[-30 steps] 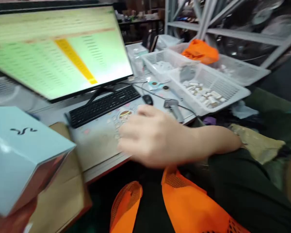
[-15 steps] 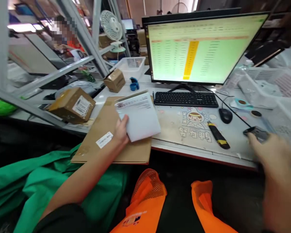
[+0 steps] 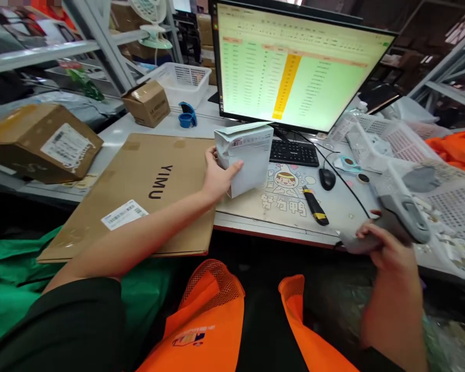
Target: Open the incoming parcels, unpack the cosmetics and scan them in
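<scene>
Box (image 3: 252, 163), pale, slightly tilted, near middle of the worktop (image 3: 114, 136), at the right edge of a flat carton (image 3: 178, 206); whether its base touches the mat (image 3: 251, 209) cannot be told. Left hand (image 3: 220, 178) grips its left side, thumb across the near face, fingers round behind. Handling (judgement only): probably light, thin card, smooth enough to slip a little; walls would likely dent under a hard pinch, and the top panel (image 3: 244, 128) looks loose. Best hold: low on the two side walls, clear of the print.

Right hand (image 3: 389, 248), near right, closed round the handle of a grey scanner (image 3: 405, 219).

Writing: box has a dark block and fine lines near its upper edge, too small to read. Flat carton reads "YIMU", letters turned sideways, with a white barcode label (image 3: 124, 214) at near left. Mat shows outlined characters below a cartoon figure (image 3: 287, 178). Monitor (image 3: 294, 67), far: table with one yellow column, entries illegible. Left, a taped carton (image 3: 29, 137) bears another label (image 3: 66, 147) with dark scrawl. Between box and scanner: utility knife (image 3: 315, 205), mouse (image 3: 327, 179) (no brand legible on either).
</scene>
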Tool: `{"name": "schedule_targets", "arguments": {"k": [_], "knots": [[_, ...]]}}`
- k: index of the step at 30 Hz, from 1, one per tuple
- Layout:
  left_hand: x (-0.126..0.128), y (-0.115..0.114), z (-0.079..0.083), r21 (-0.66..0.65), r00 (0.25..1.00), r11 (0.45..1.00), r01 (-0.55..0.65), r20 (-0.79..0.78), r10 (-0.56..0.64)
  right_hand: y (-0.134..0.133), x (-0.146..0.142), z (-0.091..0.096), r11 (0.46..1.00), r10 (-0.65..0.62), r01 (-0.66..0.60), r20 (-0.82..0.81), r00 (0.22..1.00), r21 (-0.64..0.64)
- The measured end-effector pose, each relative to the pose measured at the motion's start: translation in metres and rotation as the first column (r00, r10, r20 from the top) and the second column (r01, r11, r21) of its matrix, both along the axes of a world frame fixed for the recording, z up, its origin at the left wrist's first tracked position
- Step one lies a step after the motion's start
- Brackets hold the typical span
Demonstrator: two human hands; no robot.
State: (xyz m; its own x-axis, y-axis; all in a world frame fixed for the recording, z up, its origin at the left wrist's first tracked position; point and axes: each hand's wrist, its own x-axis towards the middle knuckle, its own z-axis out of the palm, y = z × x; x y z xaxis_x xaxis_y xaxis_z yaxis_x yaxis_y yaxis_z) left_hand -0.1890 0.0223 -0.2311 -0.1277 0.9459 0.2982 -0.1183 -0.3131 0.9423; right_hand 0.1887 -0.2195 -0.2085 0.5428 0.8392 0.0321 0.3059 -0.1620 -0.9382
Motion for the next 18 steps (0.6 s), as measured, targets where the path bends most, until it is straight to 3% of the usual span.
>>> {"name": "schedule_targets", "arguments": {"k": [2,5,7,9,11,14,16,18], "knots": [[0.022,-0.005,0.001,0.027,0.996,0.999,0.03,-0.086,-0.027,0.006,-0.037,0.009,0.988,0.089,-0.074,-0.117,0.989,0.132],[0.049,-0.014,0.004,0.003,0.987,0.999,0.047,-0.153,-0.046,0.026,-0.082,0.019,0.918,0.396,-0.387,-0.204,0.895,0.08],[0.056,-0.021,0.005,-0.023,0.984,0.998,0.05,-0.173,-0.054,0.035,-0.097,0.025,0.857,0.511,-0.512,-0.232,0.828,0.061],[0.046,-0.028,0.006,-0.044,0.985,0.998,0.052,-0.161,-0.059,0.035,-0.092,0.027,0.853,0.517,-0.515,-0.259,0.816,0.081],[0.018,-0.035,0.007,-0.067,0.991,0.997,0.032,-0.126,-0.04,0.028,-0.068,0.023,0.909,0.415,-0.404,-0.279,0.866,0.1],[-0.055,-0.046,0.009,-0.13,0.992,0.988,-0.081,-0.111,0.067,0.023,-0.003,0.004,0.994,0.108,-0.111,-0.273,0.956,0.003],[-0.111,-0.057,0.009,-0.148,0.963,0.962,-0.229,-0.179,0.202,0.026,0.046,-0.016,0.988,-0.101,0.064,-0.269,0.958,-0.14],[-0.161,-0.071,0.006,-0.087,0.871,0.909,-0.409,-0.335,0.36,0.031,0.089,-0.036,0.957,-0.202,0.148,-0.205,0.958,-0.251]]}}
